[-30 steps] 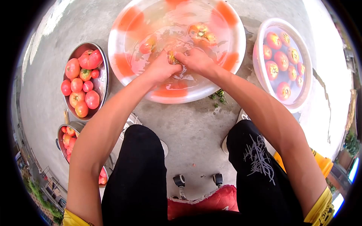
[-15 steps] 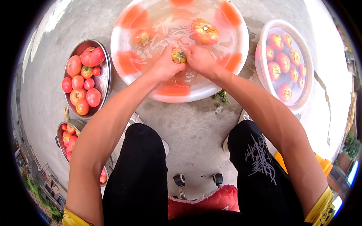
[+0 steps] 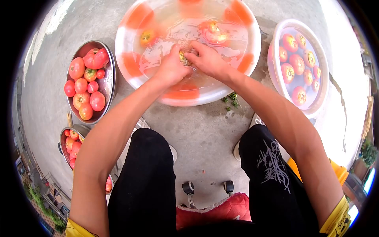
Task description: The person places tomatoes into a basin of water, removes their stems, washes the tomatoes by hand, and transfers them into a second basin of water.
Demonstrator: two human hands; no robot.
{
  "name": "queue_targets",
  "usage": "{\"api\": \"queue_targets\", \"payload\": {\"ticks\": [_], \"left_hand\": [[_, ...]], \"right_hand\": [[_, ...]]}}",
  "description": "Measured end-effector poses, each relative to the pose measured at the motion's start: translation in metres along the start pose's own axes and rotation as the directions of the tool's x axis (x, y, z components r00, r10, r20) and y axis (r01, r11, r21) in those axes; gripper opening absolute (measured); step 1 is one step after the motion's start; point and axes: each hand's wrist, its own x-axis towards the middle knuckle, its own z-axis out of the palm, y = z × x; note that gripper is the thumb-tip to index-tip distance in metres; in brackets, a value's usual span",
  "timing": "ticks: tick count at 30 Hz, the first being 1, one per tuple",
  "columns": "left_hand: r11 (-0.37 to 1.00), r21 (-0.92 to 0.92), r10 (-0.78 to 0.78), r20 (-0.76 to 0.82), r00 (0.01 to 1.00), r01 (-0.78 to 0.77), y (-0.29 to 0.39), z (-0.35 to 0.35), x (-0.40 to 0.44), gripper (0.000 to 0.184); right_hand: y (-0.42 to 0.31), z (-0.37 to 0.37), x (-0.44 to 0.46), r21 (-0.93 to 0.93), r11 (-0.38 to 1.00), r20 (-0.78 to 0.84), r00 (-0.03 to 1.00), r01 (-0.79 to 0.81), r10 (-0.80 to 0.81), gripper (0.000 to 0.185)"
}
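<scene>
Over a large white and orange basin (image 3: pixel 128 79) of water, my left hand (image 3: pixel 173 68) is closed around a small yellowish-green and red tomato (image 3: pixel 184 59). My right hand (image 3: pixel 207 60) grips the same tomato from the other side, its thumb and fingers bent over the top. Much of the tomato is hidden behind the fingers. A large tomato (image 3: pixel 214 33) lies in the rippling water beyond my right hand. Farther left, a smaller orange tomato (image 3: pixel 147 37) sits in the water near the basin's wall.
A metal bowl (image 3: pixel 113 79) of red tomatoes stands at the left, with a metal pot (image 3: pixel 63 152) of tomatoes below it. On the right is a pale tub (image 3: pixel 324 85) with several tomatoes in water. Green scraps (image 3: pixel 232 101) lie by the basin.
My right hand's fingers have shifted up and across the tomato, which now shows less between my hands. The large tomato sits lower in the water, and the smaller one has moved slightly left.
</scene>
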Motion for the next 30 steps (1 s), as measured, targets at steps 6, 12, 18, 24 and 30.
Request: {"api": "queue_targets", "payload": {"ticks": [6, 12, 18, 24, 30], "left_hand": [[0.991, -0.052, 0.12, -0.028, 0.992, -0.122, -0.006, 0.006, 0.003, 0.063], [0.849, -0.393, -0.304, 0.182, 0.935, 0.353, 0.002, -0.006, 0.004, 0.064], [0.975, -0.219, -0.036, -0.003, 0.999, 0.035, -0.014, 0.005, 0.006, 0.073], [0.961, 0.226, 0.182, -0.093, 0.979, -0.157, 0.003, -0.004, -0.014, 0.069], [0.887, 0.359, 0.344, -0.097, 0.934, -0.289, -0.003, -0.038, -0.045, 0.053]], "right_hand": [[0.009, 0.007, 0.003, -0.102, 0.992, -0.034, 0.996, 0.075, -0.079, 0.022], [-0.008, 0.008, -0.007, -0.237, 0.967, -0.059, 0.993, 0.089, -0.106, 0.02], [0.001, 0.004, -0.007, -0.193, 0.973, -0.249, 0.952, 0.128, -0.175, 0.021], [-0.041, -0.041, -0.034, -0.388, 0.911, -0.16, 0.964, 0.137, -0.213, 0.02], [-0.036, -0.07, -0.053, -0.446, 0.882, -0.135, 0.964, 0.149, -0.23, 0.023]]}}
